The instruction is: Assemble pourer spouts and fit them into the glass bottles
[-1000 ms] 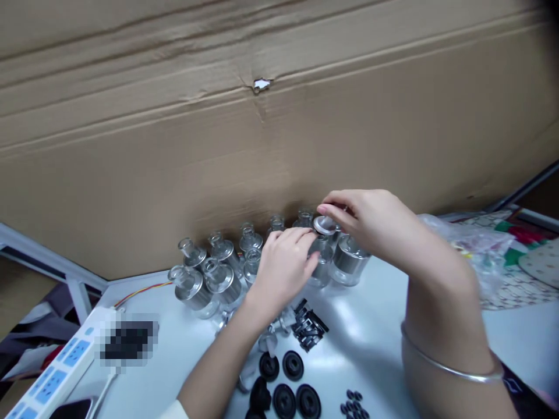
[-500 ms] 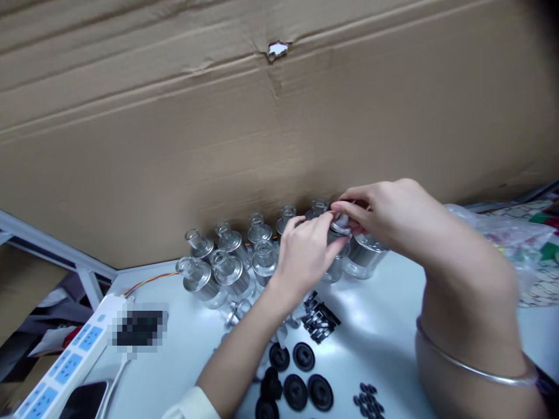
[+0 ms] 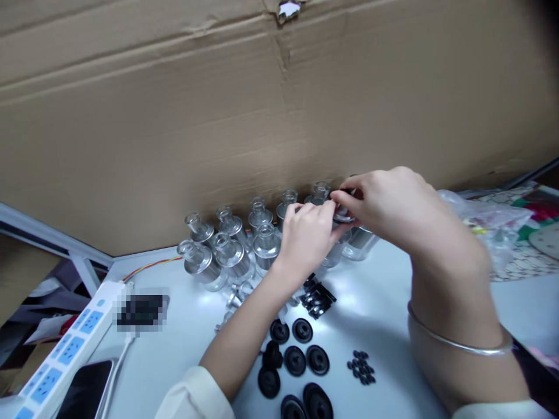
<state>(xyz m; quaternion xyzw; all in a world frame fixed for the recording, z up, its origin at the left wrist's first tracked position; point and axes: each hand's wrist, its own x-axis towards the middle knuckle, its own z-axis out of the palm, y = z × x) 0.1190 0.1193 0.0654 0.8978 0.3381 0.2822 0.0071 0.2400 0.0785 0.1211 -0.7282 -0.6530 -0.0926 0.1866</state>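
Several clear glass bottles (image 3: 230,256) with narrow necks stand in two rows along the cardboard. At the right end of the rows, my left hand (image 3: 308,233) is closed round one glass bottle (image 3: 342,217), its fingers near the shoulder. My right hand (image 3: 379,201) is closed at the mouth of that bottle, thumb and fingers pinched together. What it pinches is hidden behind the fingers. Another glass bottle (image 3: 360,243) stands below my right hand.
Black round discs (image 3: 294,361), a cluster of black parts (image 3: 318,299), small black pieces (image 3: 361,368) and clear stoppers (image 3: 239,294) lie in front. Left are a power strip (image 3: 65,355) and a phone (image 3: 85,390). Cardboard (image 3: 174,128) walls the back; plastic bags (image 3: 498,233) lie right.
The view has tilted down a little, showing more discs at the front. Both hands stay at the same bottle; my right hand's grip at its mouth has shifted slightly.
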